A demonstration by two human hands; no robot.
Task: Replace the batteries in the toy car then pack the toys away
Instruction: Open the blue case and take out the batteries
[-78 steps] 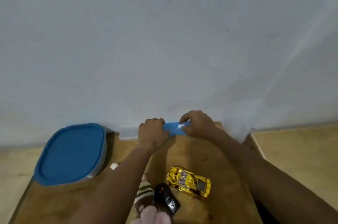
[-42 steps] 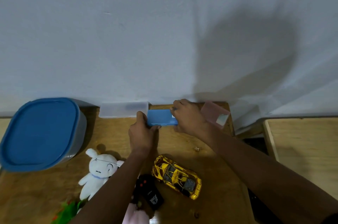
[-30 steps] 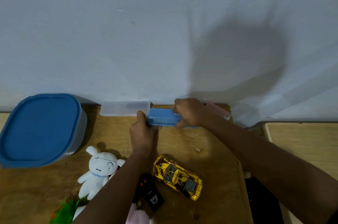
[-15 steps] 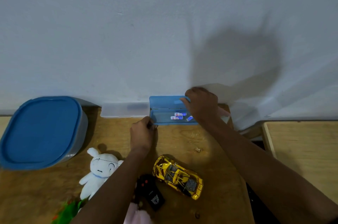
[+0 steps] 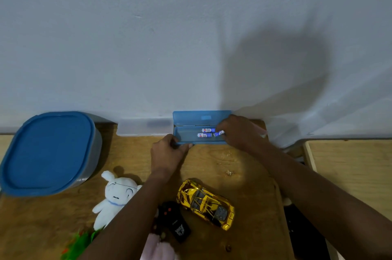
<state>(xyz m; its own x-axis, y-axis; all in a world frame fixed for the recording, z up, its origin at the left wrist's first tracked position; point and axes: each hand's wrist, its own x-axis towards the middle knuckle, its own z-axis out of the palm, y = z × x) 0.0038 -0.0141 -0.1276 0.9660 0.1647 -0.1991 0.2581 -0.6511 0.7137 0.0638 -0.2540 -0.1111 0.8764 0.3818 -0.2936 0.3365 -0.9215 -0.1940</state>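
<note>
A small blue case (image 5: 186, 134) lies open against the wall, its lid (image 5: 201, 117) standing upright. Three white-and-blue batteries (image 5: 205, 135) lie inside. My left hand (image 5: 167, 153) grips the case's front left corner. My right hand (image 5: 239, 131) reaches into the case and its fingertips pinch the rightmost battery (image 5: 219, 133). The gold toy car (image 5: 205, 203) sits on the wooden table (image 5: 244, 174) in front of the case, beside a black remote control (image 5: 176, 220).
A large tub with a blue lid (image 5: 46, 151) stands at the left. A clear case (image 5: 145, 126) lies against the wall, a pink one partly hidden behind my right hand. A white plush toy (image 5: 115, 196), a green toy (image 5: 78, 242) and a pink plush (image 5: 158, 248) lie near the front edge.
The blue case was shut; my right hand lifted its lid up against the wall, then dropped into the case onto a battery. My left hand stayed on the corner.
</note>
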